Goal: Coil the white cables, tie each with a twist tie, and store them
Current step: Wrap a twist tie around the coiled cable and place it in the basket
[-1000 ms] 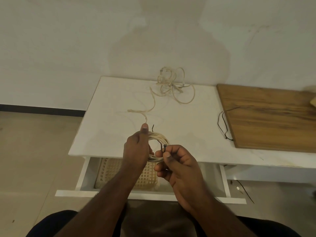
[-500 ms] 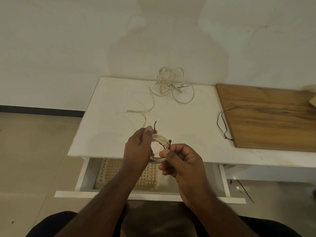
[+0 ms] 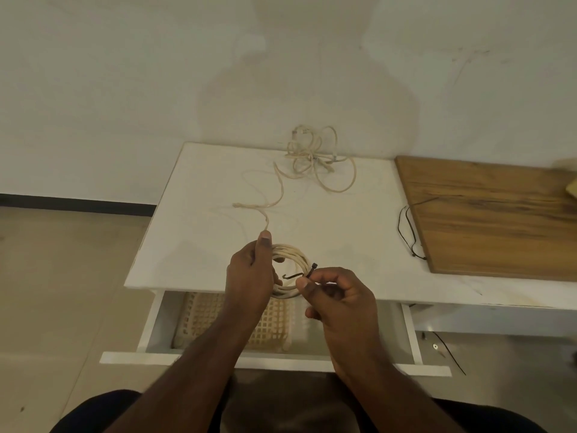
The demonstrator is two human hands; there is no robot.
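Now, from the head view, the black twist tie has gone from poking up beside the left thumb to wrapping across the coiled white cable, its loose tail curling into the loop's middle. The right hand pinches the tie's head between thumb and forefinger; the left hand grips the coil's left side above the open drawer. Tying looks nearly closed (one tangled cable waits on the white table).

Dim, warm light; a soft shadow on the wall; wide-angle bending at the edges.
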